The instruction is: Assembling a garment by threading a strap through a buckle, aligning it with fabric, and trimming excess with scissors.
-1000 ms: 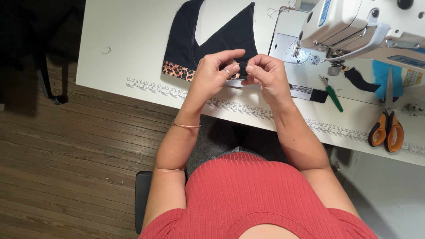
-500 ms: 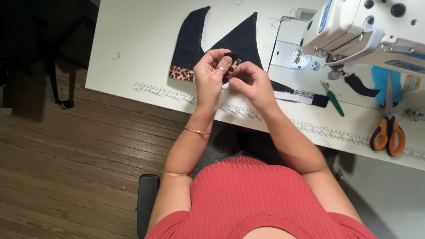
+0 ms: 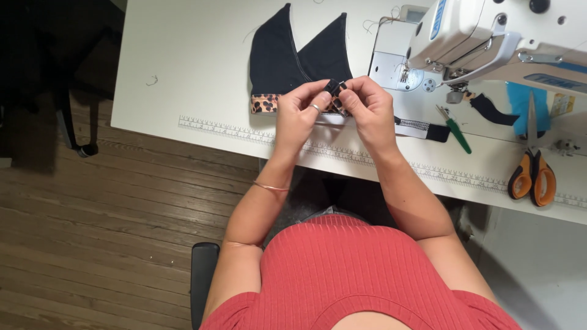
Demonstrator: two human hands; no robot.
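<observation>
My left hand (image 3: 301, 113) and my right hand (image 3: 367, 109) meet above the table's front edge and pinch a small black strap piece (image 3: 334, 87) between their fingertips. Just behind them lies a dark navy garment (image 3: 287, 58) with two pointed cups and a leopard-print band (image 3: 265, 103). A black and white elastic strip (image 3: 422, 126) trails to the right from under my right hand. My left hand wears a ring, and a thin bangle sits on that wrist.
A white sewing machine (image 3: 489, 36) stands at the back right of the white table (image 3: 195, 67). Green-handled snips (image 3: 455, 131) and orange-handled scissors (image 3: 531, 174) lie to the right. A printed ruler (image 3: 226, 130) runs along the table's front edge. Wooden floor lies to the left.
Both hands have stayed together on the small black piece and shifted slightly away from me over the garment. The camera view has moved a little.
</observation>
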